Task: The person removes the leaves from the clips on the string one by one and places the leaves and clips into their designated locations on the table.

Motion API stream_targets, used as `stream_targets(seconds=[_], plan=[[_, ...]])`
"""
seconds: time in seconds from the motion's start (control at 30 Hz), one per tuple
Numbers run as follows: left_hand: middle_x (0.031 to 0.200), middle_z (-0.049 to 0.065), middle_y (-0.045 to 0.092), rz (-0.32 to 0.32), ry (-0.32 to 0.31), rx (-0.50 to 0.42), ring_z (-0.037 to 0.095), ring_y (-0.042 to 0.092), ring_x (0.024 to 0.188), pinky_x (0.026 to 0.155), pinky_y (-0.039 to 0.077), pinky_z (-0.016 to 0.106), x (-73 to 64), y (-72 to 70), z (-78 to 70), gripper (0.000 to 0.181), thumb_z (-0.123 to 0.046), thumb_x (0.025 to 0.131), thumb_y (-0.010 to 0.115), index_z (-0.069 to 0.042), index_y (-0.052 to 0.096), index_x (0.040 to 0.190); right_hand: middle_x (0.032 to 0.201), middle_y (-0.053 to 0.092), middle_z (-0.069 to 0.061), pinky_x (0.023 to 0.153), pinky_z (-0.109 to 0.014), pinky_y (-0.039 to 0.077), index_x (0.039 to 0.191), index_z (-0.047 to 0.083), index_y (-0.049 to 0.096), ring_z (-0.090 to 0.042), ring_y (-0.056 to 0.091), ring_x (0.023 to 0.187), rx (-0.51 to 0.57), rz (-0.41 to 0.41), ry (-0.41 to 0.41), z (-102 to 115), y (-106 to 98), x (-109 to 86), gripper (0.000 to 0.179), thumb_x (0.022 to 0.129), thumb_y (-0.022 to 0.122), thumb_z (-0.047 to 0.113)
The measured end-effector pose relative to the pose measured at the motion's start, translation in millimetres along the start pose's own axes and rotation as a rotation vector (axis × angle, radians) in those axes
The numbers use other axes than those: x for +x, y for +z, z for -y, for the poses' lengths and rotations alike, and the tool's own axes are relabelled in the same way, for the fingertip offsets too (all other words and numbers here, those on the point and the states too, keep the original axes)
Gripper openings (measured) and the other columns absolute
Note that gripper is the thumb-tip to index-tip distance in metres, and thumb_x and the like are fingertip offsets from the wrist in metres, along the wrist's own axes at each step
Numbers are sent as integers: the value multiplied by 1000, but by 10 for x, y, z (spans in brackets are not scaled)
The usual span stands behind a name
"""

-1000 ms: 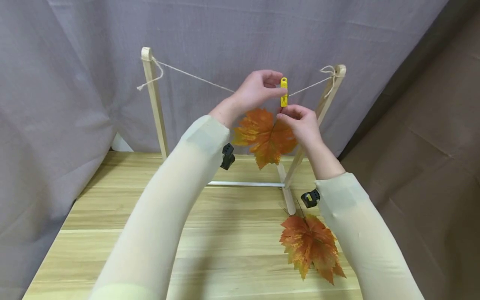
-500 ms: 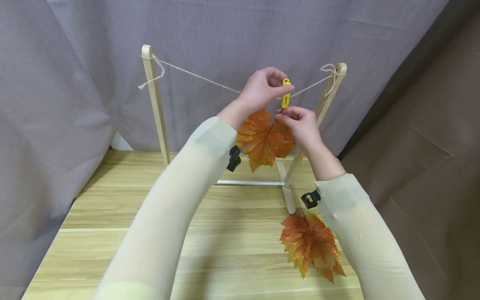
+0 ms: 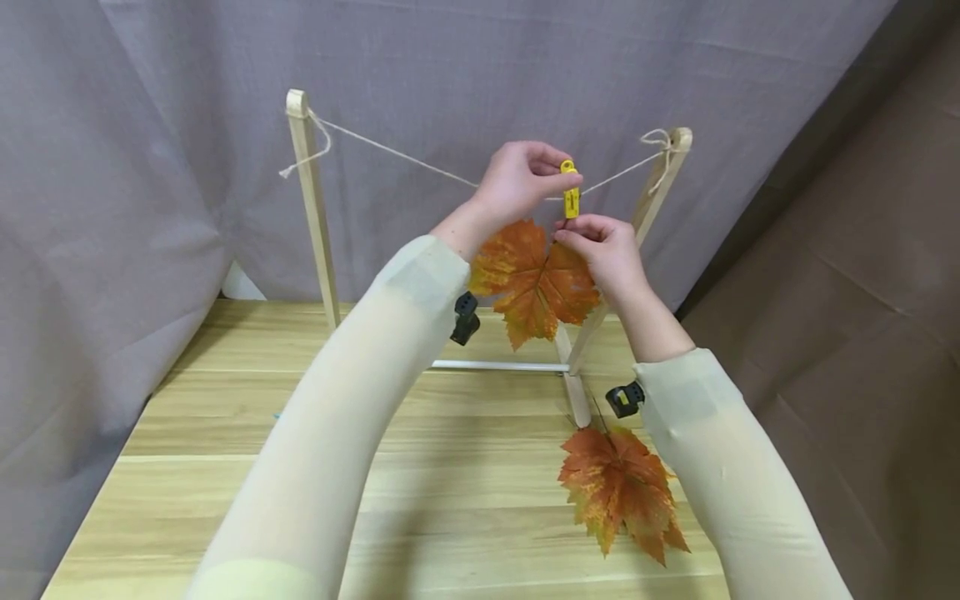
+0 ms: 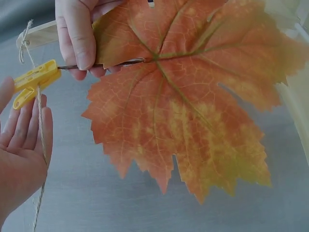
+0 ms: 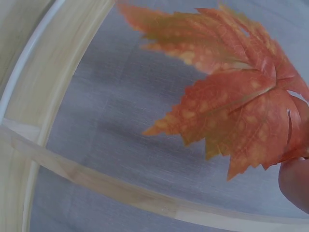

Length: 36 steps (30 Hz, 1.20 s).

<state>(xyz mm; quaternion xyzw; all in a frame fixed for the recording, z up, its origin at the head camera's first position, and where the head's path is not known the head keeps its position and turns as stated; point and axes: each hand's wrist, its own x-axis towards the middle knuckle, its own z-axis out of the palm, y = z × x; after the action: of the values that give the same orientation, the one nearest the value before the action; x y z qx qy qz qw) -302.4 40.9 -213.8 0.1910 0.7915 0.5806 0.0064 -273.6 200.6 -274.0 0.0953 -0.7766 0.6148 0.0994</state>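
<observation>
A yellow plastic clothespin [image 3: 571, 198] sits at the string [image 3: 405, 157], pinched at its upper end by the thumb and fingers of my left hand [image 3: 517, 179]. Just below it, my right hand [image 3: 609, 257] pinches the dark stem of an orange maple leaf [image 3: 542, 287], which hangs beneath both hands. In the left wrist view the stem [image 4: 130, 63] reaches the tip of the clothespin [image 4: 41, 76], while the string [image 4: 42, 130] runs past its side. Whether the clothespin grips the stem I cannot tell. Only part of the right hand [image 5: 295, 181] shows in the right wrist view.
Two wooden posts, left [image 3: 311, 200] and right [image 3: 663, 183], carry the string. A white bar [image 3: 502, 365] joins the frame low down. More orange leaves [image 3: 622, 492] lie on the wooden table [image 3: 450, 500] near the right forearm. A grey curtain [image 3: 420, 67] hangs behind.
The left hand with the clothespin has shifted slightly right, then a little back left and down. The leaf has swung slightly; the right hand keeps its pinch on the stem.
</observation>
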Motion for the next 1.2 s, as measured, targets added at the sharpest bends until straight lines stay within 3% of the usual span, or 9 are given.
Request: stream_targets(seconds=[0.13,0.3,0.53,0.63,0.87,1.0,1.2], plan=[[105,5,68,-4,-1,-37,12,64,95,80,50,20,-12,-15,16,32,-25,84,70,-9,65,111,75,69,16,69,-10,48,72,21,70,3,62,73,-25,0,-14,6,-5,-1,26,84,64,-1],[103,10,69,-21,10,-168,18,67,92,76,53,20,-26,-50,34,29,-18,83,70,-4,64,109,73,67,18,67,-11,47,74,17,72,3,60,71,-71,-4,-20,18,15,-12,21,84,66,0],[98,10,68,-126,87,-339,20,66,92,78,54,22,-50,-202,21,25,-14,83,70,-1,64,104,76,67,18,67,-11,47,84,5,72,4,60,73,-139,-3,-10,43,31,-4,5,84,67,5],[92,5,67,-162,107,-400,20,65,89,80,53,24,-60,-283,16,23,-12,83,70,-1,64,102,78,68,16,67,-11,47,89,-2,71,3,60,74,-152,-4,10,43,30,-8,9,84,67,6],[84,2,65,-169,177,-524,15,64,82,81,53,25,-98,-418,22,18,-2,83,68,2,62,99,81,70,13,67,-11,48,85,4,71,3,61,74,-138,7,37,28,19,-21,4,84,68,7],[85,4,66,-156,197,-554,13,62,79,82,54,27,-125,-469,44,13,2,83,66,2,62,96,82,69,15,68,-10,48,92,-2,70,3,61,76,-176,20,41,17,4,-26,13,85,68,9],[83,2,65,-128,177,-528,12,61,75,80,53,26,-199,-512,90,8,1,84,65,0,61,92,81,68,18,57,-14,50,88,8,72,4,59,75,-238,19,74,-58,-28,-39,8,85,68,14]])
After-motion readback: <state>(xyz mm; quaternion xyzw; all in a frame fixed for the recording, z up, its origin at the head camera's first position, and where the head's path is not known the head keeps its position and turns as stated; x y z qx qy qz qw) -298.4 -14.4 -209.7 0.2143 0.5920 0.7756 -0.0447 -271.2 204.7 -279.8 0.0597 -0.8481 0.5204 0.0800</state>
